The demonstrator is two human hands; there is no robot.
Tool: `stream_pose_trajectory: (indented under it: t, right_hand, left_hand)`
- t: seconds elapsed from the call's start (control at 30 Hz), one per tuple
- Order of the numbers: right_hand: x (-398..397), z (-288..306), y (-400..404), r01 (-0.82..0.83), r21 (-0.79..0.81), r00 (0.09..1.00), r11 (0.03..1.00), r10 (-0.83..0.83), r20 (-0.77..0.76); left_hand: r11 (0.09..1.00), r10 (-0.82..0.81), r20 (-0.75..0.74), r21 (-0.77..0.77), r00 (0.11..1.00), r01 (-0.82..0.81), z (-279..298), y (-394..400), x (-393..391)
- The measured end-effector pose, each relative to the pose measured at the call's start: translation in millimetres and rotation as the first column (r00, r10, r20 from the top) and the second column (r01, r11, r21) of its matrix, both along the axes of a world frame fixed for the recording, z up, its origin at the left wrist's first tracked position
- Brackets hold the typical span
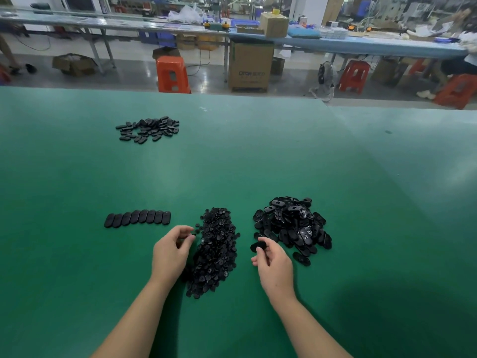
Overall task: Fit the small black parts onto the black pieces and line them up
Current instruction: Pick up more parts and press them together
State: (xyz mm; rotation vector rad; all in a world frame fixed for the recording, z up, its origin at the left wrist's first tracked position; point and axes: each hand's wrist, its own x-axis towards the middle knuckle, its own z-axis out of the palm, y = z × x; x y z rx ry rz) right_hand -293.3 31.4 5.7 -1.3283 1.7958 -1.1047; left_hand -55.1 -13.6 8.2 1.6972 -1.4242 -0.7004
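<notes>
Two hands: both work low over the green worktop [258, 156], at the near edges of the two nearest heaps.
Left hand [171, 250]: fingers curled, tips pinched on a small black part [192, 236] at the left edge of the heap of small parts.
Right hand [273, 262]: thumb and fingers curled round one oval black piece [258, 246], lifted just off the near-left edge of its heap.
Small parts heap [215, 250]: a long pile between the two hands, running near to far.
Oval pieces heap [293, 224]: loose and tangled, right of the small parts, with one stray piece [301, 258] lying just near it.
Finished row [137, 218]: oval pieces overlapped in a line, left of the small parts and a little farther off than the left hand.
Far pile [148, 129]: more oval pieces, well apart on the far left.
Beyond: orange stools [173, 74] and a cardboard box [251, 65] on the floor.
Risk, fit: the part is tiny and held by fingertips only; it could slip into the heap as the hands come together.
Risk, seating: black on black hides the socket, so the part may go in skewed or not fully home.
Risk, row: setting the next piece down carelessly could nudge the overlapped line askew.
</notes>
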Motion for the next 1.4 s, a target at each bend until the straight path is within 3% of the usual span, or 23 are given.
stream_pose_trajectory:
  t: [0.23, 0.47, 0.7, 1.0, 1.4]
  right_hand:
    - [0, 1, 1, 0.021, -0.024, 0.996, 0.999, -0.019, 0.084]
    - [2, 0, 2, 0.041, -0.045, 0.993, 0.998, -0.036, 0.109]
    - [1, 2, 1, -0.004, -0.028, 0.996, 1.0, 0.007, 0.089]
    - [-1, 1, 1, -0.015, -0.012, 1.0, 1.0, 0.016, 0.014]
    - [0, 4, 3, -0.011, -0.017, 1.0, 1.0, 0.011, -0.013]
  left_hand:
    - [0.999, 0.046, -0.208, 0.03, 0.977, -0.041, 14, -2, -10]
    - [0.993, -0.117, -0.154, 0.005, 0.981, 0.119, 35, 14, -64]
    - [0.971, -0.216, -0.008, 0.107, 0.976, 0.216, 39, 14, -104]
    - [0.959, -0.254, 0.149, 0.165, 0.956, 0.229, 40, 13, -120]
    - [0.968, -0.214, 0.146, 0.168, 0.966, 0.189, 44, 12, -123]
